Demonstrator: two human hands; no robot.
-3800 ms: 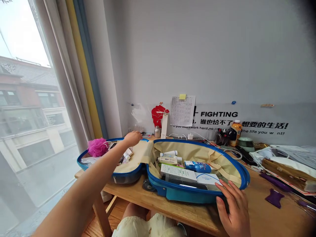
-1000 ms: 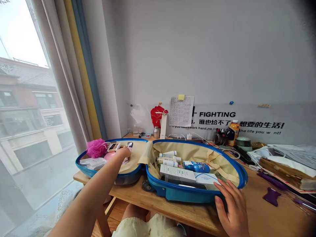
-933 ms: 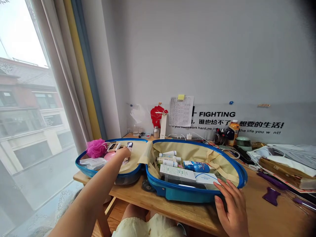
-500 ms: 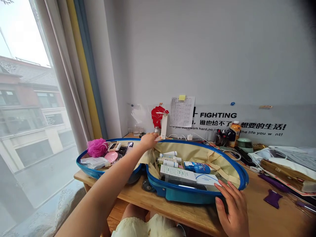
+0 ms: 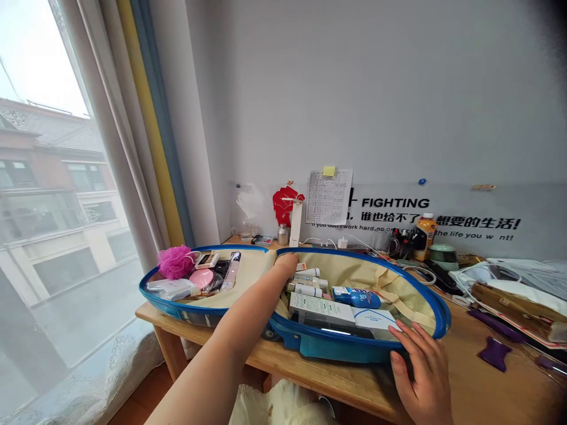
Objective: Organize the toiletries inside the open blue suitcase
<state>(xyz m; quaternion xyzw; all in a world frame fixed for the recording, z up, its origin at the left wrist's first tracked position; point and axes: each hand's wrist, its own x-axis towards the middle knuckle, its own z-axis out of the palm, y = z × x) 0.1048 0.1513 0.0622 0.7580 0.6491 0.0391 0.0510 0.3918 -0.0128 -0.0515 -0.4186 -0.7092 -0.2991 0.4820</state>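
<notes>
An open blue suitcase (image 5: 310, 352) with a cream lining lies on the wooden table. My left hand (image 5: 289, 263) reaches into the far left corner of its right half, closed on a small white packet with an orange mark (image 5: 303, 267); its fingers are mostly hidden. Just in front lie white tubes (image 5: 307, 290), a blue bottle (image 5: 357, 297), a long white box (image 5: 321, 309) and a smaller white box (image 5: 375, 320). My right hand (image 5: 423, 372) rests at the near right rim, fingers apart, fingertips by the smaller box.
In the left half sit a pink bath puff (image 5: 176, 262), a pink round case (image 5: 201, 278) and a clear-wrapped packet (image 5: 172, 288). Behind stand a small jar (image 5: 282, 235) and an orange-capped bottle (image 5: 424, 236). Cables, papers and a brown case (image 5: 514, 307) crowd the right side.
My left hand has moved from above the far rim down into the suitcase's right half, carrying the small white packet. My right hand stays at the near right rim.
</notes>
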